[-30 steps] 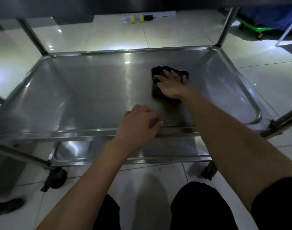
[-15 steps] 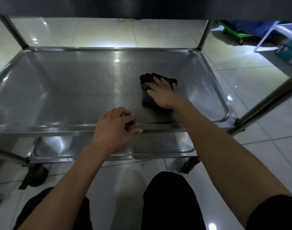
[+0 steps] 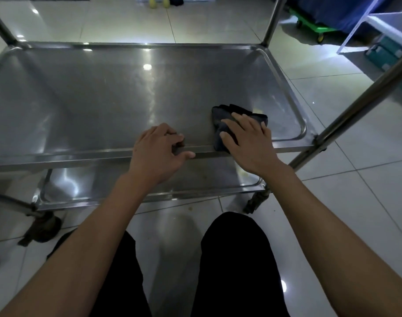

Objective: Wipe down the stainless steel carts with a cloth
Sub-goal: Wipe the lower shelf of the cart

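Two knees in matte black trousers (image 3: 236,259) are seen nearest the camera, above a floor (image 3: 346,202) of glossy pale square tiles divided by thin grout lines. Both bare forearms are stretched forward from the lower corners to the stainless steel cart (image 3: 92,99). The near rim (image 3: 58,157) of the cart's middle shelf, a flat folded band of brushed metal, is gripped by the left hand (image 3: 156,154): its fingers are curled over the edge onto the shelf surface and its thumb is laid along the rim's front face. Just to the right, the right hand (image 3: 248,143) is pressed palm down on a dark cloth (image 3: 220,117), with fingers nearly straight and slightly spread. The cloth is soft and crumpled into a bunched wad; it lies on the shelf at the near right corner, its near part draped against the rim and its far folds left uncovered beyond the fingertips. The shelf is a shallow rectangular tray with rounded corners and a raised lip, and its dull sheen is broken by faint streaks and bright reflected spots of light. Below it, a lower shelf (image 3: 195,179) of the same metal is visible, and dark castors (image 3: 41,227) are set at the near corners. Round polished posts (image 3: 355,110) rise from the cart's corners. Farther off, a green wheeled dolly (image 3: 309,28) is parked at the upper right, and two small yellowish cone shapes (image 3: 158,1) stand on the floor at the top edge.
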Demonstrator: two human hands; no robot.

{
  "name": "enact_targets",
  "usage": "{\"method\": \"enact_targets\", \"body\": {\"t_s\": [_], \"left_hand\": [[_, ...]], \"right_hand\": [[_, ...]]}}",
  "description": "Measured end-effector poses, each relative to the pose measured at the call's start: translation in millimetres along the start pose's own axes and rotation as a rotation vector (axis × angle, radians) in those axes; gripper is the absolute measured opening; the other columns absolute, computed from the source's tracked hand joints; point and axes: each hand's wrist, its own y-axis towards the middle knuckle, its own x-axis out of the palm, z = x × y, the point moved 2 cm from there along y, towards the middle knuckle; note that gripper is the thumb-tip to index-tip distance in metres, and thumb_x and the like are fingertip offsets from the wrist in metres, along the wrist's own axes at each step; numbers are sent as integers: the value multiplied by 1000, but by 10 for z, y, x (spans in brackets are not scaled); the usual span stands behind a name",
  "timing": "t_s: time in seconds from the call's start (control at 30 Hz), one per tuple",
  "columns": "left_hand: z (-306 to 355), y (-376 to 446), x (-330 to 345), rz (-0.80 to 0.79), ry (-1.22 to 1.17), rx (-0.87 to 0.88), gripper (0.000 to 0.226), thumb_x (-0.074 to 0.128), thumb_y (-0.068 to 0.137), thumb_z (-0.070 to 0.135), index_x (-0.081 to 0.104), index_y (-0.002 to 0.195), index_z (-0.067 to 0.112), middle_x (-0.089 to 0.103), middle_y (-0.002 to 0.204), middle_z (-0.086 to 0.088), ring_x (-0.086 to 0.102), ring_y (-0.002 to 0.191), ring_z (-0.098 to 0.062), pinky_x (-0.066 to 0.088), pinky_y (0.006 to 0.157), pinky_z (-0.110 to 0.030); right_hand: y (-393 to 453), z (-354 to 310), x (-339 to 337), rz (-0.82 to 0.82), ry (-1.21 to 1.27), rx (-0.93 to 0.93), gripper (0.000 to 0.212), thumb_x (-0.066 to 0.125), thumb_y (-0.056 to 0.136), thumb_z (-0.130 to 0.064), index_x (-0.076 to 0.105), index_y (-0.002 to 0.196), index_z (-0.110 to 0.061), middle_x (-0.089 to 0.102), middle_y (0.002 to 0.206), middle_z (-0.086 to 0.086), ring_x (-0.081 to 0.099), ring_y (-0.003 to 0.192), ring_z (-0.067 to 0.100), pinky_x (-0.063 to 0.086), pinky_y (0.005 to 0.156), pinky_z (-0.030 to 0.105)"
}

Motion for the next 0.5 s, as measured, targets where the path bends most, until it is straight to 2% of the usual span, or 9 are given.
{"method": "enact_targets", "body": {"t_s": [0.1, 0.23, 0.37, 0.5], "left_hand": [[6, 3, -22, -2, -19, 3, 56, 66, 80, 68, 74, 114, 24, 60, 114, 4, 58, 106, -21, 48, 99, -43], [-6, -34, -26, 7, -56, -3, 57, 68, 80, 66, 73, 116, 22, 60, 117, 3, 57, 108, -20, 46, 100, -42], [8, -66, -47, -20, -6, 38, 51, 64, 85, 62, 72, 114, 22, 60, 121, -1, 57, 111, -24, 43, 101, -41], [-68, -182, -162, -75, 31, 146, 43, 56, 94, 49, 64, 128, 24, 58, 131, -5, 53, 120, -29, 40, 102, -45]], "right_hand": [[-182, -105, -67, 103, -62, -40, 54, 31, 101, -56, 43, 145, -28, 40, 154, -1, 35, 140, 25, 30, 107, 51], [-287, -173, -123, 167, -31, -64, 46, 41, 103, -44, 48, 143, -22, 52, 144, 3, 43, 131, 28, 33, 94, 45], [-353, -263, -132, 166, 62, -65, 38, 43, 103, -34, 51, 139, -24, 54, 139, 3, 44, 127, 29, 34, 95, 45], [-484, -451, -114, 205, 124, -125, 35, 47, 101, -30, 57, 134, -22, 56, 137, -2, 45, 126, 26, 35, 100, 44]]}}
